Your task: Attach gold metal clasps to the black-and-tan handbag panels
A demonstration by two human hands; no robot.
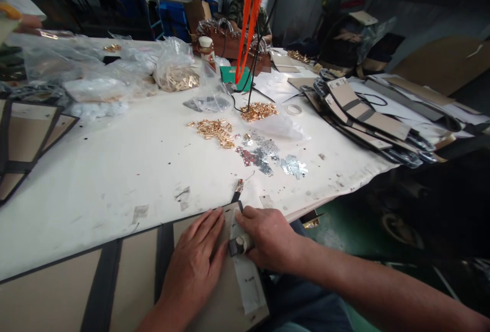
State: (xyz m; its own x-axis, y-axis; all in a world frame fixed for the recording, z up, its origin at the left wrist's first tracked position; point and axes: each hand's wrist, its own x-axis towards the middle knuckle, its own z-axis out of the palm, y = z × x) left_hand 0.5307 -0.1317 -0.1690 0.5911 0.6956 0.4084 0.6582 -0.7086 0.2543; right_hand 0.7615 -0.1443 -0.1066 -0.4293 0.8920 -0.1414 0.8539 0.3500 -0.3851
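A beige board panel (136, 265) with black edging and black bands lies along the table's near edge. My left hand (197, 255) rests flat on it, fingers stretched and holding nothing. At the panel's right end, my right hand (270, 235) is closed around a short hammer-like tool (238, 245) with a dark, squarish end; most of it is hidden by the hand. The tool is over a pale strip (247, 283) fixed along that end. Beyond the panel's far corner sticks out a black strap tab (236, 195) with a shiny metal piece on it.
Gold-coloured fittings (214, 132), a second gold heap (259, 111) and flat metal plates (264, 156) lie mid-table. Stacked panels (356, 107) stand right, more panels (28, 133) left. Plastic bags (95, 76) cover the back left. Orange cords (250, 15) hang down. Other people sit farther back.
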